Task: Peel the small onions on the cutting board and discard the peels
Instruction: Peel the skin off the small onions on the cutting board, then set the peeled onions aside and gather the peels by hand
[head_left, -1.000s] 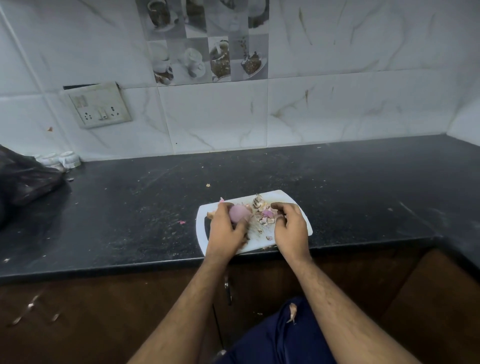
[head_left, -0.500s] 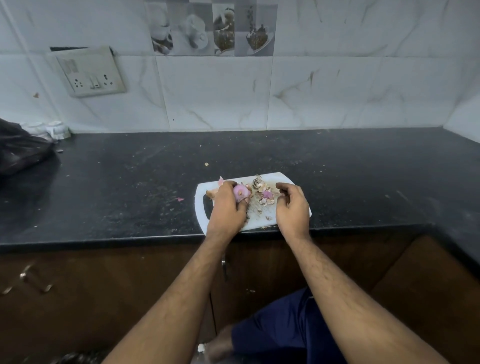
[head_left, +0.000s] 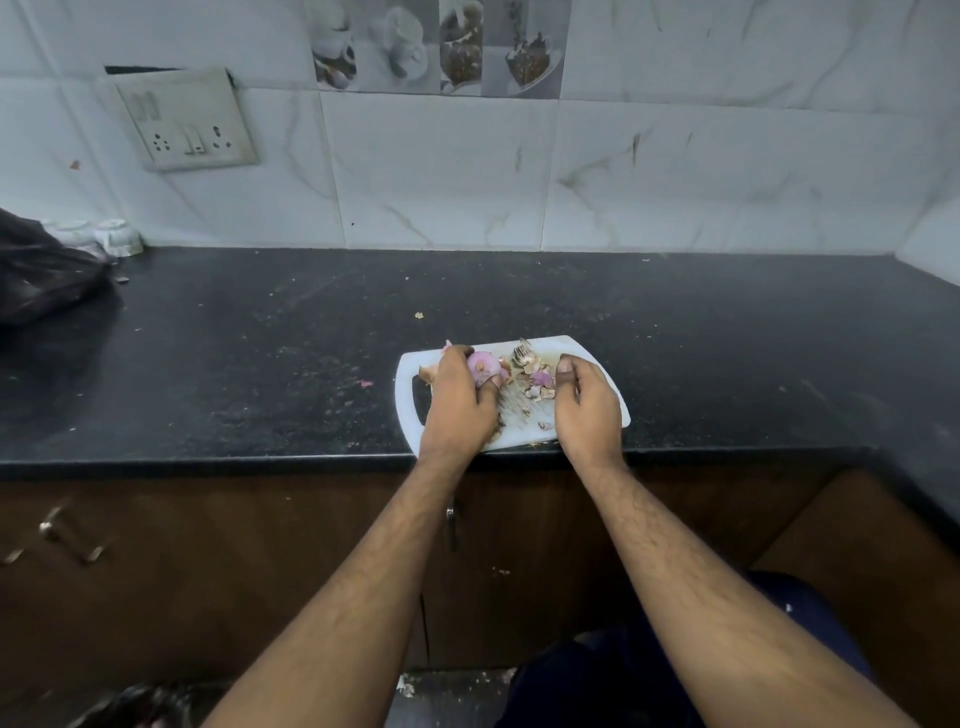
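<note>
A small pink onion (head_left: 483, 367) is held in the closed grip of the left hand (head_left: 457, 410) over the white cutting board (head_left: 613, 410) on the black counter (head_left: 260, 364). The right hand (head_left: 587, 410) is curled beside the peels (head_left: 537, 382); whether anything is pinched cannot be told.

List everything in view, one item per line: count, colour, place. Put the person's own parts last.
onion: one, pink-purple, in the left hand's grip over the board
peels: a loose pile, brown and purple, middle of the board
board: one, white, front edge of the counter
counter: one, black, speckled, along the wall
scrap: one, pink, on the counter left of the board
bag: one, black, far left of the counter
cups: two, white, by the wall behind the bag
socket plate: one, off-white, on the wall, upper left
left hand: closed on the onion
right hand: fingers curled, over the board's right side
</note>
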